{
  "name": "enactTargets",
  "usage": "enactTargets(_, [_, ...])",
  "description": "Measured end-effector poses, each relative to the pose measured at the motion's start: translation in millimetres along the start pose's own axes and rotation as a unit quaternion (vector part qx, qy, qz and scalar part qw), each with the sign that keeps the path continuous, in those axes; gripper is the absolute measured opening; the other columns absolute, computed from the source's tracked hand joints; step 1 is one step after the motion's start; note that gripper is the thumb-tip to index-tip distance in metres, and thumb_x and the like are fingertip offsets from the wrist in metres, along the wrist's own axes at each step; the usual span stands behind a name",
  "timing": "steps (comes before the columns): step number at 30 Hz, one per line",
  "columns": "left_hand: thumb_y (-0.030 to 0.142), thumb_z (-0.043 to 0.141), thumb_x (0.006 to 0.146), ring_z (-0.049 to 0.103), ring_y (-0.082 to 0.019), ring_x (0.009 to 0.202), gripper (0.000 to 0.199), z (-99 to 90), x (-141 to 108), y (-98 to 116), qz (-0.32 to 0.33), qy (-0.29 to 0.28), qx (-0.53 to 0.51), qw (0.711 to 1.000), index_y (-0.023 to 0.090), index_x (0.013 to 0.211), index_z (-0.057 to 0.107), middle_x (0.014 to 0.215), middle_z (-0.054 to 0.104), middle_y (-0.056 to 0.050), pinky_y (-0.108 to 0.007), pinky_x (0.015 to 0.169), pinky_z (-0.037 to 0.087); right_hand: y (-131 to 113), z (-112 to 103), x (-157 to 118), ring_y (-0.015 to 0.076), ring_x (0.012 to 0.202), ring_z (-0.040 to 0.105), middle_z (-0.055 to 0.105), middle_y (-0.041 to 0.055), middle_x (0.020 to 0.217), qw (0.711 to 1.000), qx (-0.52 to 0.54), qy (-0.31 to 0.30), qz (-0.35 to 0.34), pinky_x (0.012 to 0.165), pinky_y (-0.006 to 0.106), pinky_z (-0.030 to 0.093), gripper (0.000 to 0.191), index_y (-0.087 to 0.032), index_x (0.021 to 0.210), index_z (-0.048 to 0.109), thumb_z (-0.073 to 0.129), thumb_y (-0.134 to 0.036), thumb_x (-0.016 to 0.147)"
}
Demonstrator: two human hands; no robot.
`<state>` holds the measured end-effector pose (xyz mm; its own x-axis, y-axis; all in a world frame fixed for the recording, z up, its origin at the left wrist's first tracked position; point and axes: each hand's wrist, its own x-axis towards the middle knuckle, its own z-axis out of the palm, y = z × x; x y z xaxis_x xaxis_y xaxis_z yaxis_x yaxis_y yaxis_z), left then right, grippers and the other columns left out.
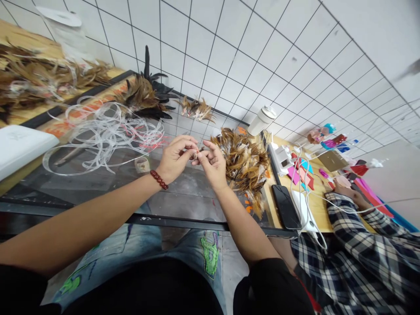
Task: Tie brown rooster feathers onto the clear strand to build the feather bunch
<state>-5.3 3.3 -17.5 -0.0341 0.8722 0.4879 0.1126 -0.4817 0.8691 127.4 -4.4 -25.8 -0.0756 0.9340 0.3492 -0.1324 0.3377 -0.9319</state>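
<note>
My left hand [176, 158], with a beaded bracelet [159, 180] at the wrist, meets my right hand [213, 165] over the glass tabletop [183, 199]. The thumbs and forefingers of both are pinched together around a tiny reddish and pale thing [196, 154], too small to name. Close by my right hand lies a heap of brown feathers [244, 159]. To the left of my left hand are a roll of tape [142, 165] and a loose tangle of clear plastic strips [98, 135]. A smaller feather bunch [198, 109] lies beyond my hands.
Black and brown feathers [144, 94] lie at the back left, with more brown feathers [42, 78] beyond. A white tumbler [261, 120] stands behind the heap. On the right are a phone [286, 206], white cables [306, 192] and a co-worker in a plaid sleeve [348, 218].
</note>
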Motion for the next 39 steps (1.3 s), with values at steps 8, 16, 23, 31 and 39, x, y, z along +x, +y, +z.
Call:
enactTargets(8, [0.024,0.064,0.076,0.062,-0.017,0.085,0.008,0.3,1,0,0.004,0.005,-0.023,1.000,0.019,0.071,0.068,0.087,0.067,-0.005,-0.027,0.075,0.051,-1,-5,2,0.0106,0.059,0.065,0.066,-0.0022,0.070,1.000,-0.013,-0.006,0.014,0.061,0.024,0.055,0.027,-0.020,0.082,0.059,0.068,-0.045,0.079])
enactTargets(16, [0.028,0.068,0.073,0.060,-0.012,0.061,0.013,4.6,4,-9,-0.147,-0.001,-0.086,0.985,0.017,0.074,0.063,0.069,0.066,-0.001,-0.024,0.061,0.051,7,-1,1,0.0090,0.053,0.063,0.063,-0.0046,0.067,0.998,0.001,0.050,0.035,0.058,0.024,0.056,0.027,-0.022,0.084,0.045,0.057,-0.046,0.087])
enactTargets(23, [0.031,0.070,0.069,0.059,-0.013,0.061,0.019,3.8,10,-14,-0.217,0.022,-0.136,0.966,0.016,0.071,0.059,0.069,0.063,-0.001,-0.023,0.055,0.048,10,-5,4,0.0087,0.051,0.061,0.063,-0.0037,0.069,0.996,-0.025,0.064,0.047,0.054,0.021,0.052,0.020,-0.022,0.082,0.044,0.051,-0.039,0.090])
enactTargets(31, [0.029,0.066,0.073,0.044,-0.008,0.048,0.016,-6.1,16,-7,-0.240,-0.019,-0.198,0.950,0.015,0.067,0.063,0.054,0.050,0.001,-0.019,0.042,0.030,6,-14,0,0.0090,0.050,0.052,0.055,-0.0067,0.059,0.969,-0.248,0.017,-0.002,0.056,0.022,0.041,0.014,-0.021,0.080,0.051,0.050,-0.033,0.087])
enactTargets(39, [0.026,0.073,0.073,0.035,-0.002,0.043,0.030,-7.4,16,2,-0.331,-0.059,-0.355,0.872,0.014,0.056,0.052,0.069,0.060,-0.003,-0.015,0.036,0.022,13,-13,5,0.0084,0.054,0.042,0.047,-0.0070,0.059,0.962,-0.267,0.051,-0.003,0.056,0.021,0.035,0.014,-0.020,0.072,0.051,0.049,-0.029,0.082])
